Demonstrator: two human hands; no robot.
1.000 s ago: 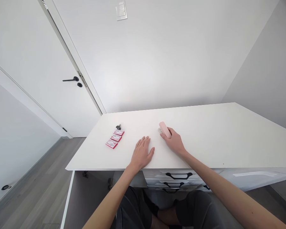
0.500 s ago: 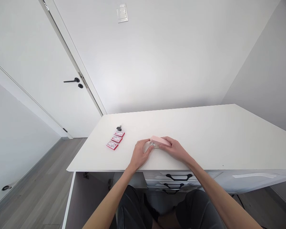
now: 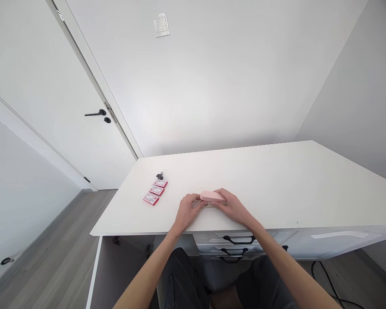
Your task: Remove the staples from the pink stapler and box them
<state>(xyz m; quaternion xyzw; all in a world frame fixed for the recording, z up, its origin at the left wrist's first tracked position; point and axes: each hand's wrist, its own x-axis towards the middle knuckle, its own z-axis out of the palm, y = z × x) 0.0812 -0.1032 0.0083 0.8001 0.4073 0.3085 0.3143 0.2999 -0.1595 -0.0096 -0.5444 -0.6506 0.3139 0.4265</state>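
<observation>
A pink oblong object (image 3: 212, 196) with a rounded end is held between my hands, low over the white tabletop near its front edge. Under its pink upper part shows a paler strip, partly covered by my thumbs; its exact kind is unclear. My left hand (image 3: 187, 211) pinches the left end, fingertips behind and thumb in front. Around the right end curls my right hand (image 3: 236, 209), its thumb along the front side. To the left, three small red-and-white boxes (image 3: 156, 190) lie in a slanting row, with a small black item (image 3: 160, 175) behind them.
The white tabletop (image 3: 276, 184) runs to the wall behind. Below its front edge are drawers with black handles (image 3: 239, 239) and, at left, an open cabinet door (image 3: 96, 270). A white door (image 3: 67, 86) stands at left; a dark cable (image 3: 330, 281) lies on the floor at right.
The pink object has tilted more level and shifted slightly toward me. The patterned patch beneath it is now mostly hidden. Both hands keep hold, and the view has shifted slightly.
</observation>
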